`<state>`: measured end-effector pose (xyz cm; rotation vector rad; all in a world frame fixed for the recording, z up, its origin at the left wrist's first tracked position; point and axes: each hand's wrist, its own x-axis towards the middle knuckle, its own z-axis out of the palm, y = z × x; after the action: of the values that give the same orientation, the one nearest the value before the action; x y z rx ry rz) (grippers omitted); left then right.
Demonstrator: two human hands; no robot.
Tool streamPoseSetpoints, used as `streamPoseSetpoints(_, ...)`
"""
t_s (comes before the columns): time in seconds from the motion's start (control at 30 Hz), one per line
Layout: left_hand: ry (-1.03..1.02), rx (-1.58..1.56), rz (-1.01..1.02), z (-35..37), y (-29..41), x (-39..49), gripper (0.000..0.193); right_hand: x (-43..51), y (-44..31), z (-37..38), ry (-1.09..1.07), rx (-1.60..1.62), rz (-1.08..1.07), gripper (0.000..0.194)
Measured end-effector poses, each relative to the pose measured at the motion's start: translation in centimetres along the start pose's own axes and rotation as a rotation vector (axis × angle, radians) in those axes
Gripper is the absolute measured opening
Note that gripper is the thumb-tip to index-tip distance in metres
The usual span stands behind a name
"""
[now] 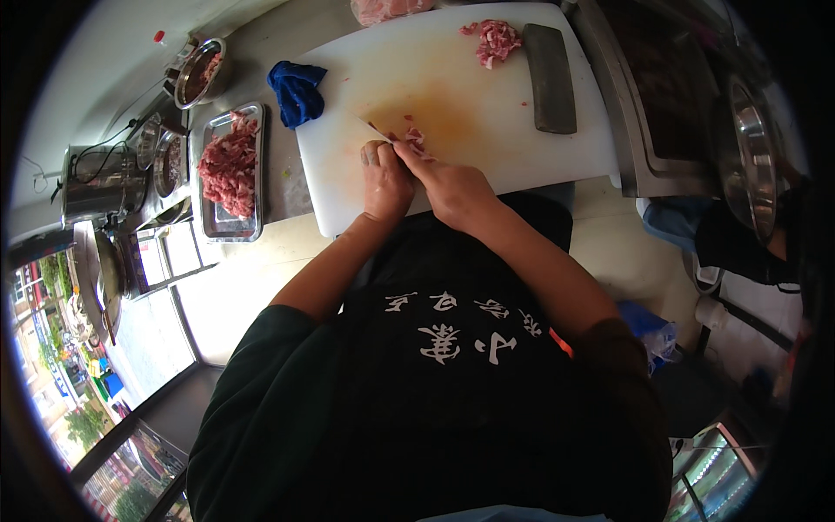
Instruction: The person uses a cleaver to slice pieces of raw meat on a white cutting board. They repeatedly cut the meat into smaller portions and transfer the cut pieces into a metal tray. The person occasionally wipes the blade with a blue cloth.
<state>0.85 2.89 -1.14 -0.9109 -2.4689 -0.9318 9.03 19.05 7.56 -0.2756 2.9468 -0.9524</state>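
Observation:
My right hand [453, 189] is closed around a knife [370, 125], whose thin blade points to the upper left over a stained white cutting board [561, 156]. Close against it, my left hand [386, 179] has its fingers bent near the blade; whether it holds a piece of meat is hidden. Small slices of raw meat [415, 138] lie just beyond my hands. Farther up the board sits a small heap of sliced meat [498, 43], beside a dark rectangular block [551, 78]. A crumpled blue cloth [297, 93] rests at the board's left edge.
On the left, a metal tray [262, 130] holds a pile of raw meat [229, 166]. Behind it stand a steel bowl [222, 72] with meat and a steel pot [104, 186]. A plastic bag of meat [390, 9] touches the far edge. Metal equipment [610, 98] borders the right.

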Motion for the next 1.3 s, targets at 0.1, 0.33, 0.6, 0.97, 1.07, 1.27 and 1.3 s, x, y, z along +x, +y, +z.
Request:
streamPoseSetpoints(0.1,0.012,-0.043,-0.022,0.1,-0.2,-0.1,0.028,1.2,0.5,1.5,0.163,0.04,-0.089,0.071)
streamPoseSetpoints(0.33,-0.044,-0.023,-0.11,-0.5,0.4,-0.5,0.041,-5.0,-0.8,-4.8,-0.168,0.01,0.103,0.075)
streamPoseSetpoints(0.6,-0.017,-0.007,-0.094,-0.3,0.2,0.0,0.037,0.4,-0.1,1.8,0.114,0.009,-0.008,0.075)
streamPoseSetpoints(0.97,-0.022,-0.026,-0.119,-0.6,0.5,-0.4,0.038,-5.0,-0.6,-5.2,-0.22,-0.046,0.114,0.078)
streamPoseSetpoints(1.07,-0.012,-0.016,-0.111,-0.5,0.4,-0.4,0.037,-2.6,-0.2,-3.0,-0.014,0.008,-0.028,0.079)
streamPoseSetpoints(1.27,-0.058,-0.04,-0.141,-0.6,0.0,-0.3,0.035,1.0,0.5,0.4,-0.042,0.001,0.009,0.08)
streamPoseSetpoints(1.3,-0.033,-0.044,-0.113,-0.7,0.0,-0.3,0.035,0.2,0.3,-0.3,0.074,0.023,-0.081,0.08)
